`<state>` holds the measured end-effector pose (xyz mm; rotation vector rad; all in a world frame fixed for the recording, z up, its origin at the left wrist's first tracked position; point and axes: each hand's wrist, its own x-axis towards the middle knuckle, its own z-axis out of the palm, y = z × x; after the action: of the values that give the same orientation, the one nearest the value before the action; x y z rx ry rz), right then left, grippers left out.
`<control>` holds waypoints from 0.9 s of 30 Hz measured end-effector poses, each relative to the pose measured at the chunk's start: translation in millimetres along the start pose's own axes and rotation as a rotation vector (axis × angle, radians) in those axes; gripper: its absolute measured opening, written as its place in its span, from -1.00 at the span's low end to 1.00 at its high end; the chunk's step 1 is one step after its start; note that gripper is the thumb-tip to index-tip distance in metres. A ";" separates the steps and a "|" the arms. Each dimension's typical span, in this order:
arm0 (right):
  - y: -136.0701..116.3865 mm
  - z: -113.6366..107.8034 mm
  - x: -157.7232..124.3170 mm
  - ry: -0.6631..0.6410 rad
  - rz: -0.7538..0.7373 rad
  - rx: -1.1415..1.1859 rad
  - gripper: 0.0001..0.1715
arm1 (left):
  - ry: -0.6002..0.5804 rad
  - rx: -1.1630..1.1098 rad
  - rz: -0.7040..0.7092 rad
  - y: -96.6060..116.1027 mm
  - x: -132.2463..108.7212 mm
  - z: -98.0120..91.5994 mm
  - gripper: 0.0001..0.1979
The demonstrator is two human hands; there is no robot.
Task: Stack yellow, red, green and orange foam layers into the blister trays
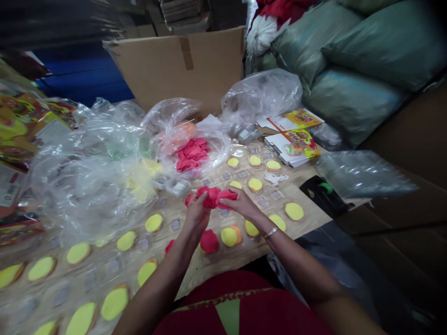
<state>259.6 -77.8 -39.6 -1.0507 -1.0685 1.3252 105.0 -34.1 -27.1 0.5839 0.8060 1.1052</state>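
Observation:
Over the middle of the table, my left hand (pixel 198 211) is closed on a clump of soft red ruffled pieces (pixel 211 197). My right hand (pixel 240 203) pinches a flat red piece (pixel 226 200) at the clump's right side; whether the two are separate is hard to tell. Below my hands, one red piece (pixel 209 241) lies on a stack in the near row, and another red piece (pixel 169 247) is partly hidden by my left forearm. Beside them sits a yellow disc (pixel 229 236) on an orange layer. More red pieces (pixel 193 154) lie in an open plastic bag beyond my hands.
Rows of clear plastic trays (pixel 113 266) with yellow discs cover the wooden table (pixel 195 274). Crumpled clear bags (pixel 87 181) fill the left. Printed cards (pixel 296 144), a black tape dispenser (pixel 323 197) and a clear bag (pixel 363 174) lie right. A cardboard box (pixel 178 70) stands behind.

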 end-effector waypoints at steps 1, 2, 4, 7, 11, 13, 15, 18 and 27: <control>-0.7 -3.6 -1.8 -0.006 0.010 0.037 -0.67 | 0.053 0.008 0.008 3.3 0.1 -1.5 -0.75; -1.3 -7.5 -3.6 -0.019 0.030 0.077 -0.66 | 0.095 0.025 0.003 6.7 -0.4 -2.9 -0.76; -1.8 -14.3 -7.1 -0.047 0.072 0.143 -0.67 | 0.083 0.089 -0.046 11.7 -4.1 -3.4 -0.72; -1.9 -18.2 -11.4 -0.068 0.094 0.167 -0.69 | -0.110 0.186 -0.176 10.0 -15.7 3.0 -0.55; -3.0 -19.4 -19.8 -0.058 0.059 0.134 -0.69 | -0.165 0.243 -0.206 2.1 -27.8 7.9 -0.60; -3.0 -22.9 -28.1 -0.069 0.037 0.055 -0.71 | -0.104 0.292 -0.183 3.8 -30.2 0.9 -0.64; -1.0 -27.0 -39.0 -0.141 0.054 -0.055 -0.71 | -0.034 0.327 -0.174 9.3 -33.1 -10.9 -0.65; 8.2 -26.5 -55.8 -0.282 0.131 -0.208 -0.73 | 0.051 0.337 -0.176 16.4 -40.8 -28.3 -0.64; 34.1 11.7 -73.5 -0.234 0.126 -0.827 -0.94 | 0.075 0.349 -0.184 1.1 -50.2 -47.6 -0.65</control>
<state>243.1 -152.0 -70.1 -1.6027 -1.8324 1.1257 54.8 -79.7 -40.6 0.7458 1.1069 0.8264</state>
